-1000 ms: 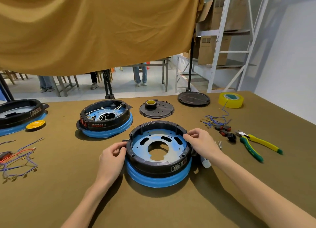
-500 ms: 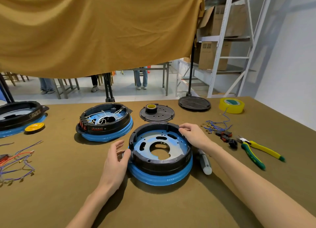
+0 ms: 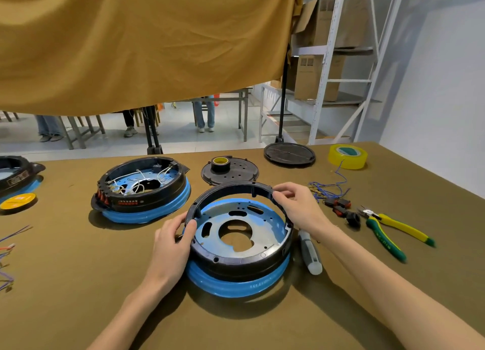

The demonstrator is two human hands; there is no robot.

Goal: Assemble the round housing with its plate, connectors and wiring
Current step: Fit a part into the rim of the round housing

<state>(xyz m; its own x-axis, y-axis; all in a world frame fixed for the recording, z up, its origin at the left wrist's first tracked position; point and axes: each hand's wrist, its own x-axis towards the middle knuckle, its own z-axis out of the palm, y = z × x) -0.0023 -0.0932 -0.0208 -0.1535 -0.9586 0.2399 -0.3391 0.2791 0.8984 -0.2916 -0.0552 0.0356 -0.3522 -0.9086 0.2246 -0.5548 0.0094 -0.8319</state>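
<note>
Just below the centre of the frame, on the olive table [image 3: 78,284], the round housing [image 3: 240,260] sits tilted, its far rim raised. The left hand [image 3: 172,240] has its grip curled round the left rim, thumb hooked inside; the right hand [image 3: 298,206] pinches the upper-right rim. To seat it well, I would lower the raised side evenly with both hands, so the black ring settles flat on its blue base. The housing is a black plastic ring over a blue band, holding a pale metal plate [image 3: 237,226] with slots and a central hole; no wiring is fitted yet.
</note>
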